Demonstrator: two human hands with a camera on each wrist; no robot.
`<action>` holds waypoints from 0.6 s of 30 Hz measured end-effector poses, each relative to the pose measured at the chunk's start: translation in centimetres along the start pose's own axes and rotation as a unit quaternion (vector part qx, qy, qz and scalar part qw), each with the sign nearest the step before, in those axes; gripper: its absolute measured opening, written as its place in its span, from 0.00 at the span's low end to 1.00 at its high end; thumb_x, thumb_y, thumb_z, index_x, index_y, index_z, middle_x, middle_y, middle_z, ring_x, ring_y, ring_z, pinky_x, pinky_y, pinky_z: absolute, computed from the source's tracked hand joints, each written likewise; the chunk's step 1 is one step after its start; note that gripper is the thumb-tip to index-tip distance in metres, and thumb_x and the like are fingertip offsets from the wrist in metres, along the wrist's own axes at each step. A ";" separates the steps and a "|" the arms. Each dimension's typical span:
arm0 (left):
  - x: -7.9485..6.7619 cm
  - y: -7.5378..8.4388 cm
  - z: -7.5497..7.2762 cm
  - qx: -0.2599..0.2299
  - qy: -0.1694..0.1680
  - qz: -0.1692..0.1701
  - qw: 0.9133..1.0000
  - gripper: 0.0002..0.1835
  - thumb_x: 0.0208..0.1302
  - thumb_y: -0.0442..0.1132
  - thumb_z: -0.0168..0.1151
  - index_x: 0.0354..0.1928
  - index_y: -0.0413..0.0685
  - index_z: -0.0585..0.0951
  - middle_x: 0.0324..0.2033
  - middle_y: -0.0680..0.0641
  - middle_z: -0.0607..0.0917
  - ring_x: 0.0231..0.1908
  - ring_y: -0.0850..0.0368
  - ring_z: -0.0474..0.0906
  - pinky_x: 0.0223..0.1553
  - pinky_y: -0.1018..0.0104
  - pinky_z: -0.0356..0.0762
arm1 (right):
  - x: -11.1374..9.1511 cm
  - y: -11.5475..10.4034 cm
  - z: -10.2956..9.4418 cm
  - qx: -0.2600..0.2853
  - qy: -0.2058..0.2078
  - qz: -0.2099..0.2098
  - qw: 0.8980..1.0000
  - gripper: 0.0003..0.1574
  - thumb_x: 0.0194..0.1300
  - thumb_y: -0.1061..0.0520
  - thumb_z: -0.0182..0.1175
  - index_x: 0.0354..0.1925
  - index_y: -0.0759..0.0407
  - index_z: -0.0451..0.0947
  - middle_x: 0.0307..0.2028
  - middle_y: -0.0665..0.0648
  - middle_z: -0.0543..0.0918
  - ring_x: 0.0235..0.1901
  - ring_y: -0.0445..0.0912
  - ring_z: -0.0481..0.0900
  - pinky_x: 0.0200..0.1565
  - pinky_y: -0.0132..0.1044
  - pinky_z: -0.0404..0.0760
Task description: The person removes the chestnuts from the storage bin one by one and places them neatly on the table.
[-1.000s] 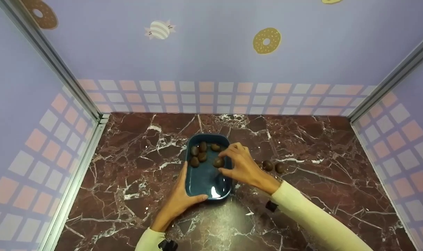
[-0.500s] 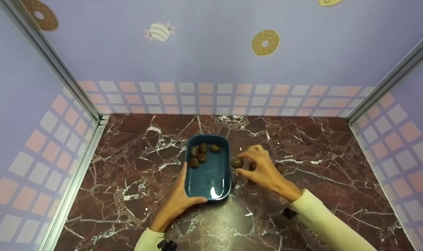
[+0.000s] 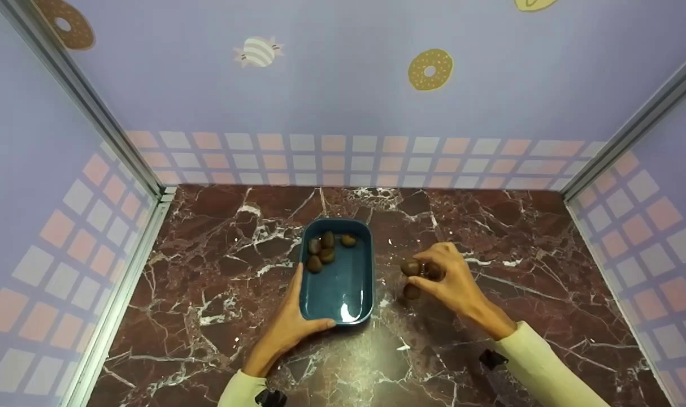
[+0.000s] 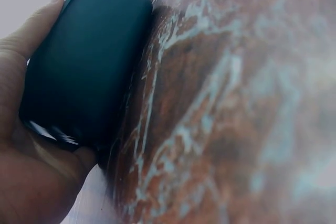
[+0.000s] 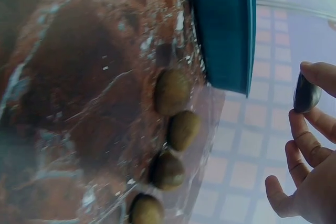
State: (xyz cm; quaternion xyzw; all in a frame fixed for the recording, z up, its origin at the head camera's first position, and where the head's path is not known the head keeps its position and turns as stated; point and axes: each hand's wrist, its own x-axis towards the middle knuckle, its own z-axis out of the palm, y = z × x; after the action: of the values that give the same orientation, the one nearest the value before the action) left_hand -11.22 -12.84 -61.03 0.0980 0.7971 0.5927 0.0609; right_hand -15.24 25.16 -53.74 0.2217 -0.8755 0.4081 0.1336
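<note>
A deep teal rectangular dish (image 3: pixel 343 288) stands on the marble top, with several brown pebbles (image 3: pixel 328 256) grouped at its far end. My left hand (image 3: pixel 291 328) holds the dish by its near left corner, fingers along the left wall and thumb on the near edge. To the right of the dish, my right hand (image 3: pixel 453 282) pinches a smooth pebble (image 5: pixel 306 94) between thumb and fingertips, above the surface. Several more pebbles lie below it in a row, among them a brown pebble (image 5: pixel 171 92) nearest the dish; the right hand partly covers them in the head view.
The brown marble surface (image 3: pixel 218 294) has white veins and a bright light patch in front of the dish. A lilac back wall (image 3: pixel 343 102) with pink and white squares closes the far side. Side panels with metal edge strips (image 3: pixel 125 288) stand left and right.
My right hand has moved from over the dish to the right, carrying the pinched pebble out over the marble top. The left hand and the dish stay in place.
</note>
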 end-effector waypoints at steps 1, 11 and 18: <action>0.0 0.0 0.0 0.001 0.000 -0.001 1.000 0.81 0.49 0.49 0.92 0.91 0.48 0.39 0.89 0.35 0.40 0.86 0.33 0.39 0.83 0.32 0.39 | -0.2 0.2 0.0 -0.001 0.002 0.002 1.000 0.27 0.53 0.61 0.87 0.52 0.61 0.91 0.45 0.52 0.88 0.52 0.48 0.74 0.56 0.44 0.74; -0.1 0.0 0.0 0.013 0.003 -0.003 1.000 0.81 0.49 0.51 0.92 0.91 0.49 0.39 0.88 0.34 0.41 0.86 0.32 0.40 0.83 0.33 0.39 | -2.3 2.5 -0.5 -0.003 0.024 0.035 0.999 0.25 0.51 0.64 0.87 0.49 0.56 0.92 0.45 0.50 0.90 0.50 0.49 0.78 0.54 0.34 0.75; 0.0 -0.1 0.0 0.014 0.002 0.000 1.000 0.81 0.48 0.50 0.92 0.91 0.49 0.39 0.88 0.33 0.42 0.86 0.31 0.40 0.83 0.32 0.39 | -4.2 3.9 -0.5 -0.035 0.028 0.051 0.998 0.27 0.51 0.66 0.87 0.51 0.60 0.91 0.48 0.53 0.90 0.50 0.48 0.81 0.52 0.37 0.82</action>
State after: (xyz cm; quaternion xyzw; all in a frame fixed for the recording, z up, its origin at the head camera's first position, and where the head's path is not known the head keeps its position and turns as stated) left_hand -11.22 -12.89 -61.12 0.0979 0.8057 0.5814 0.0573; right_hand -13.52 28.90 -57.72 0.1600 -0.8954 0.3895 0.1451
